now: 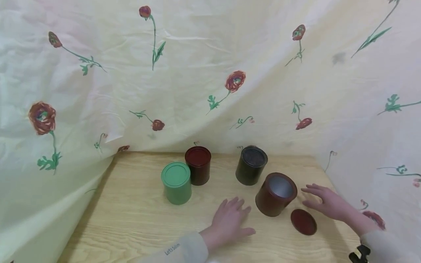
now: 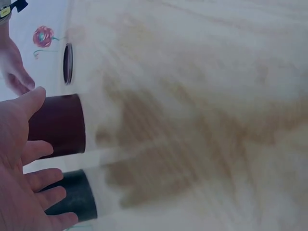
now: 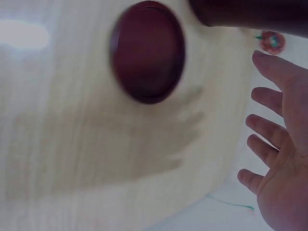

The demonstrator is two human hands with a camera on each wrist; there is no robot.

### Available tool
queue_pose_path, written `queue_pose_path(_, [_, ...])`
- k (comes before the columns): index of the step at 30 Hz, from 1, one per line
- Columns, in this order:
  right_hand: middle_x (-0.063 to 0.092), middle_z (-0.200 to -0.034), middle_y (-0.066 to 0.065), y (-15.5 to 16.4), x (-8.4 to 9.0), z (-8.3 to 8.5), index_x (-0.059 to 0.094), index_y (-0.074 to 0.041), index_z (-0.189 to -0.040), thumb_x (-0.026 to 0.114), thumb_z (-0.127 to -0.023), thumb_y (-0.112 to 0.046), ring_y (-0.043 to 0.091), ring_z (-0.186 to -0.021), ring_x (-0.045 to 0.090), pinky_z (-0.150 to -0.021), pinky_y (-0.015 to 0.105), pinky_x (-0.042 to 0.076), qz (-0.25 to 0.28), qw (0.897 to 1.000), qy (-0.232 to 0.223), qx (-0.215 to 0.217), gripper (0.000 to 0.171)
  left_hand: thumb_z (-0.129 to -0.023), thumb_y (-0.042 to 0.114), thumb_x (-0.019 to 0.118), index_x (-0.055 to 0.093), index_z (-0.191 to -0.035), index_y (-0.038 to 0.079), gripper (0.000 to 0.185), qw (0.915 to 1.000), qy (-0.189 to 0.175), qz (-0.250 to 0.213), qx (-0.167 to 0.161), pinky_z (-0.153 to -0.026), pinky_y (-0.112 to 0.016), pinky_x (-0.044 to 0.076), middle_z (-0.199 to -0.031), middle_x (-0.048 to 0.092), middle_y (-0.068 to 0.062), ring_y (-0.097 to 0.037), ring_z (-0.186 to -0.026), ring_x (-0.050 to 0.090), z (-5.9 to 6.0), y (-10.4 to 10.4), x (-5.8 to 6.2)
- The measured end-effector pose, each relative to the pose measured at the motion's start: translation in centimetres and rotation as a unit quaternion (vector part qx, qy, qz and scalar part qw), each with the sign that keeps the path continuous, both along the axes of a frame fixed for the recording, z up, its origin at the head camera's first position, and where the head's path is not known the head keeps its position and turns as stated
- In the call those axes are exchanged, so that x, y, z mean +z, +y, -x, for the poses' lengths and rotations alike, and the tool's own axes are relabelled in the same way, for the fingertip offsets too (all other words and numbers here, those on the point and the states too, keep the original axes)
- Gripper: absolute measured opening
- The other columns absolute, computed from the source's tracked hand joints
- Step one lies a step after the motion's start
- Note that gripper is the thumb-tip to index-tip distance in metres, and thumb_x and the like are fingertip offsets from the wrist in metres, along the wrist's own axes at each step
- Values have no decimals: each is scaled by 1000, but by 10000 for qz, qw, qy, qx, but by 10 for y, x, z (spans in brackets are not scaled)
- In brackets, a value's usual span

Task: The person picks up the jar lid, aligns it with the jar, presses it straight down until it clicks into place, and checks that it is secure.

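I see the wooden table [image 1: 131,219] backed by a flowered cloth [image 1: 98,91], and on it four tins. Nearest my hands stands the open dark-red tin [image 1: 275,194], its lid off and its pale inside showing. My left hand [image 1: 230,223] lies just to its left, palm down and fingers spread wide, holding nothing; the left wrist view shows the fingertips [image 2: 36,96] close to the tin's wall, though I cannot tell whether they touch it. My right hand [image 1: 327,202] hovers to the tin's right, fingers straight and fanned out, gripping nothing and clear of the tin. Behind it stand the black tin [image 1: 251,165], the closed dark-red tin [image 1: 198,165] and the green tin [image 1: 176,182], the last two just beside each other. The loose dark-red lid [image 1: 303,221] lies flat on the table between my right hand and the open tin.
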State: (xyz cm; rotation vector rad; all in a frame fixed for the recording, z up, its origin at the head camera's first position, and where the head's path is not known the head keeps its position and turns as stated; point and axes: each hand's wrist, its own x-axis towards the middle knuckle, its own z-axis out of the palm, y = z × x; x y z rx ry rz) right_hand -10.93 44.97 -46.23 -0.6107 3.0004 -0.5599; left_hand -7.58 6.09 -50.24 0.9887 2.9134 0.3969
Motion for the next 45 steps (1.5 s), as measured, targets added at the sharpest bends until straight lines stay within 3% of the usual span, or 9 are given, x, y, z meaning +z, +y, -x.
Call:
queue_pose_path(13, [56,-139,43,23,-36,-25,64,8,-137,91,-83,-29,71,-123,50,-90,82,46,-171,9994,-283,96,71,-96,70,65,62,-152,31,68,9996,235,83,93,-121,-52,42,-160,54,0,-23,-152,46,-9,10,-20])
queue_pose_path(21, [58,-136,42,32,-56,-37,65,3,-135,100,-69,-27,73,-120,51,-82,82,49,-130,9991,134,389,80,-96,72,63,61,-152,31,69,9990,422,110,-4,-120,-51,43,-159,55,1,-23,-152,46,-17,14,-29])
queue_pose_path(32, [59,-138,38,28,-62,-48,68,-2,-133,102,-62,-28,68,-120,51,-80,85,46,33,9977,506,442,84,-97,72,62,63,-150,31,68,9972,708,192,-119,-119,-50,44,-157,58,1,-23,-151,48,-22,16,-32])
queue_pose_path(35, [62,-140,29,30,-68,-49,71,-6,-131,102,-59,-28,48,-143,47,-81,84,47,102,9951,842,503,82,-97,73,61,63,-150,32,67,9970,736,183,-143,-120,-50,44,-157,57,1,-23,-151,47,-21,17,-35])
queue_pose_path(36, [63,-141,25,30,-71,-50,72,-7,-129,103,-58,-29,35,-152,39,-81,83,48,139,9940,950,532,81,-97,73,61,63,-150,32,67,9969,752,178,-147,-120,-50,43,-157,57,2,-23,-151,47,-20,18,-37])
queue_pose_path(37, [64,-141,23,30,-73,-50,73,-6,-128,103,-57,-29,29,-153,38,-82,82,49,158,9931,1025,544,80,-97,73,61,63,-150,32,67,9968,770,171,-148,-120,-50,43,-157,57,2,-23,-151,47,-20,18,-38])
queue_pose_path(39, [64,-139,23,30,-76,-51,74,-6,-126,103,-56,-31,1,-154,20,-81,82,50,177,9916,1147,567,79,-97,73,61,63,-150,32,67,9965,811,154,-157,-120,-51,43,-157,57,2,-23,-151,47,-20,19,-40])
queue_pose_path(43, [65,-138,26,25,-79,-55,75,-7,-128,103,-58,-34,-14,-150,8,-82,79,51,120,9917,1157,541,81,-97,73,61,63,-151,32,67,9961,852,165,-175,-120,-50,43,-157,57,2,-22,-151,47,-20,20,-41])
queue_pose_path(45, [63,-147,16,23,-82,-57,75,-9,-130,103,-58,-36,-20,-145,3,-107,67,48,121,9906,1231,586,82,-97,73,60,63,-151,32,67,9959,867,188,-187,-120,-50,43,-157,57,2,-22,-152,46,-20,20,-41])
